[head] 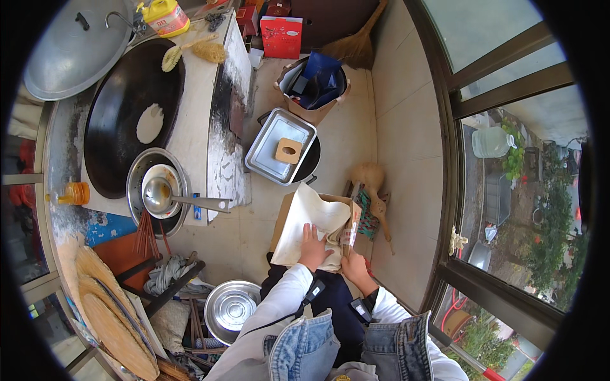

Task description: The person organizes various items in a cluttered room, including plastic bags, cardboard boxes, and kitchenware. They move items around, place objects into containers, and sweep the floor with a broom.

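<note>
A cardboard box (356, 220) stands before me at my knees, its top open. Over its opening and left side lies a large cream-white sheet (312, 209), creased and bunched at the right; I cannot tell whether it is paper or cloth. My left hand (314, 248) rests on the sheet with its fingers spread, pressing it rather than holding it. At the box's near right corner, the fingers of my right hand (356, 267) are closed around the edge of the cardboard. What lies under the sheet is hidden.
Ahead are a metal tray (257, 159) bearing a tissue box (288, 150), and a full paper bag (312, 112). A dried gourd (369, 175) leans by the right wall. Left are a stove with a wok (112, 138), a steel ladle (202, 202) over bowls, and a floor basin (231, 309).
</note>
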Tool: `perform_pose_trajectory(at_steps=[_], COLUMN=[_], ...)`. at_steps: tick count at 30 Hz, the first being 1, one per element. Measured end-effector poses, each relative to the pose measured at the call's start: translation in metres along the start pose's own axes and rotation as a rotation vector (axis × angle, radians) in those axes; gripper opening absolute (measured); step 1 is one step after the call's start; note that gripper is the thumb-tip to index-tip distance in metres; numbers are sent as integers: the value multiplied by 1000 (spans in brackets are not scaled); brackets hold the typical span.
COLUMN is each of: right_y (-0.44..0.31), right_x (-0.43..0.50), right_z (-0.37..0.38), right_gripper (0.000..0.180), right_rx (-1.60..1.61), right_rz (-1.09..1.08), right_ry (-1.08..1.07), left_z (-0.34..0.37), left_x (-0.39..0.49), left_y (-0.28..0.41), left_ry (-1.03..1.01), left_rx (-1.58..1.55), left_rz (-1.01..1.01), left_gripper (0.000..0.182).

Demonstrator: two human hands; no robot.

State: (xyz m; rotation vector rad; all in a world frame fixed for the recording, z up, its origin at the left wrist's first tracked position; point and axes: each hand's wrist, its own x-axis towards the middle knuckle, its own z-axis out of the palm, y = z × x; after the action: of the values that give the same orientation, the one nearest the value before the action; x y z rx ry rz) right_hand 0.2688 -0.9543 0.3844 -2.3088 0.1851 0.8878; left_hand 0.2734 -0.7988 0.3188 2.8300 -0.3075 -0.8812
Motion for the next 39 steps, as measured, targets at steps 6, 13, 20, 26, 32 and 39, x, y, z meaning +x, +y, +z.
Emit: perform_pose_trajectory(at_steps=[6, 13, 20, 26, 32, 39], right_y=[-2, 6, -21, -118, -197, -231], right_x=[38, 134, 219, 262, 315, 457], right_z=[-56, -102, -150, -253, -309, -343], right_gripper=[29, 32, 28, 28, 28, 31], right_rx=[-60, 59, 609, 730, 508, 382], right_rz=[19, 121, 190, 169, 104, -96], right_ry=[177, 321, 409, 301, 82, -121], left_z=[-41, -157, -215, -222, -274, -318], left_x=[66, 126, 160, 177, 250, 380], left_y=[26, 0, -60, -45, -65, -135], left_ry=[204, 479, 744, 459, 562, 814], left_rx=[-155, -531, -1624, -1586, -1832, -2150], left_rz=[84, 273, -444, -716, -488, -404], left_gripper=[59, 36, 25, 47, 82, 79])
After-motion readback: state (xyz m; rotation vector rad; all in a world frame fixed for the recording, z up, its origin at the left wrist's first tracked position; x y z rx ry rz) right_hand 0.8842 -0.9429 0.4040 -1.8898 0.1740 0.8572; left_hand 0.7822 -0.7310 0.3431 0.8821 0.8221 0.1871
